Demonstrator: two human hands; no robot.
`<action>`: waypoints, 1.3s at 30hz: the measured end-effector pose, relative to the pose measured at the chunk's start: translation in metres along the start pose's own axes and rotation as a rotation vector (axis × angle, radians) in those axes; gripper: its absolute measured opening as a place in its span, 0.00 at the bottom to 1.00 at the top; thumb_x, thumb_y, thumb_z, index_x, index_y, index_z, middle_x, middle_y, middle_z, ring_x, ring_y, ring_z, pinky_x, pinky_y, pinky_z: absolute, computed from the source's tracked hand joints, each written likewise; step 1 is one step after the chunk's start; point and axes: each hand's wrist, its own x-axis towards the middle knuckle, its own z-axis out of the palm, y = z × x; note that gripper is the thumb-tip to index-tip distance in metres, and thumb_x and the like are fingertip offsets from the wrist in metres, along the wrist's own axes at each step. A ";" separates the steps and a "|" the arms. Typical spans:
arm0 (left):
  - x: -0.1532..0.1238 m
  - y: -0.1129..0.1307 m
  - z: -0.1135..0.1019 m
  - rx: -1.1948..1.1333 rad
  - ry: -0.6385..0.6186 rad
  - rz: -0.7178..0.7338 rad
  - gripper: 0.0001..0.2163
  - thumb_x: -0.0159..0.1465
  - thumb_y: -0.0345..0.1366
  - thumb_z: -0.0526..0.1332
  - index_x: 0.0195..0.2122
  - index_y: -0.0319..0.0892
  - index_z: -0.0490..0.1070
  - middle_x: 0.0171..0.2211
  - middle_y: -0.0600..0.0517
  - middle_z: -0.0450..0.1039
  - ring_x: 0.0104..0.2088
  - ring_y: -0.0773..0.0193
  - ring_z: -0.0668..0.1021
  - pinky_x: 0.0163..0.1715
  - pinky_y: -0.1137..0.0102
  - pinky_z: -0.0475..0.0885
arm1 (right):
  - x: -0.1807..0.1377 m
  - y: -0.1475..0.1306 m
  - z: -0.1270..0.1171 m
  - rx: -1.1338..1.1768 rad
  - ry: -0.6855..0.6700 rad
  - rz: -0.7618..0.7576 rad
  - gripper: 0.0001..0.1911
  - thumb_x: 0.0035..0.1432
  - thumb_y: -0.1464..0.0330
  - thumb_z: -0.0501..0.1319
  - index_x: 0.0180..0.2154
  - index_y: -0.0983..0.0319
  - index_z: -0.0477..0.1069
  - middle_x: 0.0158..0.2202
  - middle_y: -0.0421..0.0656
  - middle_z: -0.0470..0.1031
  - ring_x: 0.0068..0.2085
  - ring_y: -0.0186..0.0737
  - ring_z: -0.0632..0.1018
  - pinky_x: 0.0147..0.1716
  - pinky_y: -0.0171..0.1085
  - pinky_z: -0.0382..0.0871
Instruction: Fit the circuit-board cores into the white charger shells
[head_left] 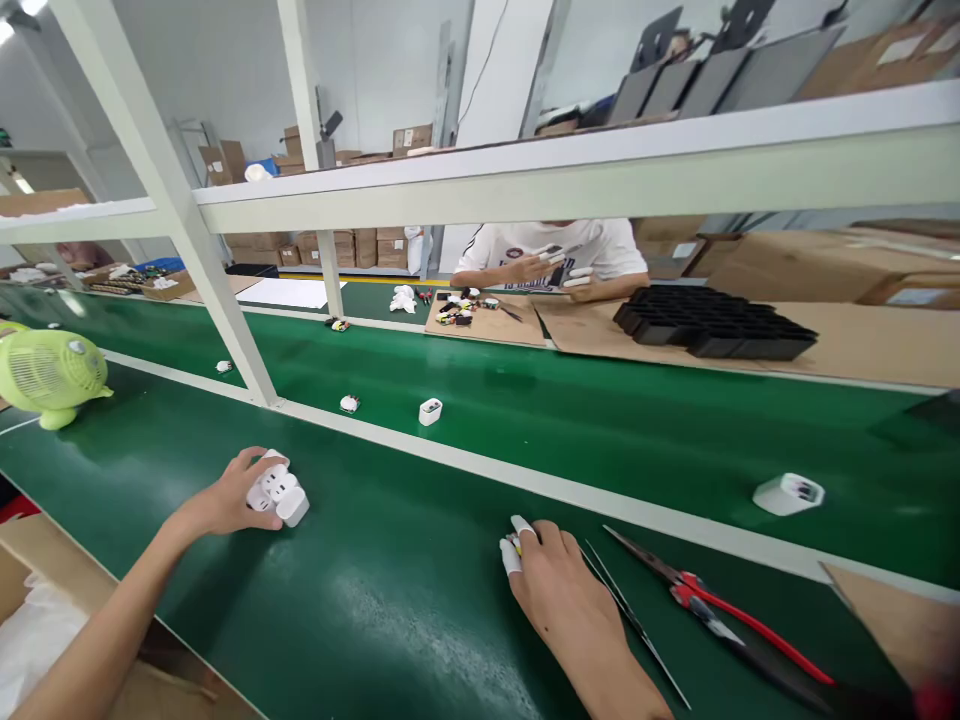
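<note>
My left hand [236, 495] is closed around a cluster of small white plastic pieces [281, 490] with dark slots, at the left of the green bench. My right hand [559, 590] rests low over the bench, with white finger cots on thumb and index finger. Between those fingertips a small part with a yellow spot [515, 543] shows; the rest of it is hidden. Just right of this hand lie metal tweezers [637, 625]. Farther right are long-nose pliers [697, 595] with red and black handles.
Beyond a pale divider [465, 460], a green belt carries white housings [430, 411] [787, 494] and small white parts [349, 403]. A co-worker in a white shirt [555, 255] sits opposite, near black trays [712, 322]. A shelf post [225, 300] and green fan [52, 370] stand left.
</note>
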 end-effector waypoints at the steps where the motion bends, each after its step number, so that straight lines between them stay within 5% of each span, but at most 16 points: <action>1: 0.006 0.009 0.004 -0.016 0.007 0.021 0.38 0.57 0.54 0.73 0.69 0.59 0.65 0.69 0.43 0.59 0.65 0.39 0.70 0.57 0.54 0.76 | 0.000 0.002 -0.001 -0.012 -0.005 -0.014 0.11 0.69 0.67 0.54 0.45 0.59 0.74 0.39 0.51 0.73 0.41 0.53 0.76 0.35 0.45 0.74; 7: 0.012 0.048 0.012 0.227 0.207 0.132 0.47 0.51 0.47 0.79 0.71 0.57 0.62 0.73 0.40 0.56 0.66 0.29 0.65 0.54 0.43 0.75 | -0.002 0.015 -0.013 -0.088 -0.094 -0.015 0.05 0.66 0.68 0.60 0.41 0.60 0.75 0.38 0.51 0.76 0.39 0.52 0.79 0.34 0.44 0.73; 13: 0.018 0.074 0.032 0.206 0.313 0.594 0.06 0.68 0.37 0.69 0.45 0.48 0.77 0.66 0.45 0.70 0.69 0.37 0.66 0.60 0.42 0.69 | 0.011 -0.009 -0.035 0.240 -0.056 -0.122 0.13 0.65 0.73 0.61 0.50 0.62 0.75 0.43 0.50 0.79 0.44 0.51 0.80 0.45 0.47 0.76; 16: 0.026 0.099 0.048 0.067 0.292 0.709 0.04 0.73 0.33 0.63 0.39 0.45 0.76 0.59 0.46 0.76 0.67 0.44 0.70 0.61 0.47 0.70 | 0.018 -0.028 -0.040 0.333 -0.083 -0.188 0.17 0.66 0.72 0.63 0.56 0.61 0.72 0.45 0.48 0.80 0.46 0.49 0.80 0.48 0.48 0.77; 21: 0.037 0.150 0.054 -0.133 0.119 0.899 0.06 0.68 0.39 0.70 0.36 0.45 0.77 0.43 0.48 0.81 0.52 0.52 0.81 0.49 0.60 0.76 | 0.015 -0.038 -0.039 0.353 -0.092 -0.201 0.17 0.65 0.72 0.65 0.55 0.62 0.72 0.51 0.50 0.79 0.50 0.53 0.78 0.51 0.52 0.76; 24: 0.069 0.162 0.043 -0.220 0.034 0.848 0.09 0.69 0.46 0.68 0.41 0.47 0.78 0.45 0.48 0.82 0.49 0.54 0.82 0.49 0.62 0.77 | 0.009 -0.036 -0.036 0.341 -0.079 -0.190 0.18 0.66 0.72 0.65 0.57 0.63 0.71 0.51 0.51 0.78 0.49 0.54 0.78 0.49 0.53 0.75; 29: 0.164 0.157 0.030 -0.012 0.116 0.473 0.23 0.71 0.44 0.61 0.65 0.43 0.70 0.67 0.38 0.69 0.68 0.41 0.68 0.64 0.49 0.66 | 0.001 -0.037 -0.036 0.367 -0.033 -0.208 0.13 0.67 0.74 0.62 0.53 0.62 0.72 0.48 0.49 0.77 0.48 0.51 0.76 0.48 0.51 0.74; 32: 0.204 0.166 0.034 0.022 0.114 0.409 0.22 0.70 0.41 0.59 0.63 0.38 0.71 0.63 0.33 0.72 0.65 0.38 0.72 0.62 0.48 0.68 | -0.003 -0.038 -0.040 0.371 -0.025 -0.222 0.11 0.68 0.75 0.61 0.51 0.63 0.72 0.47 0.50 0.77 0.48 0.51 0.75 0.51 0.52 0.73; 35: 0.209 0.190 0.046 0.044 0.102 0.441 0.17 0.69 0.36 0.59 0.55 0.36 0.77 0.55 0.32 0.76 0.58 0.38 0.76 0.62 0.47 0.67 | -0.006 -0.037 -0.043 0.353 -0.034 -0.236 0.09 0.68 0.75 0.59 0.49 0.65 0.73 0.48 0.51 0.76 0.49 0.51 0.74 0.54 0.52 0.72; 39: 0.169 0.224 0.069 0.034 0.018 0.597 0.17 0.67 0.33 0.64 0.57 0.42 0.77 0.54 0.41 0.77 0.55 0.45 0.78 0.61 0.53 0.70 | -0.007 -0.034 -0.046 0.310 -0.049 -0.240 0.07 0.66 0.75 0.61 0.45 0.64 0.75 0.52 0.53 0.75 0.53 0.54 0.73 0.55 0.52 0.71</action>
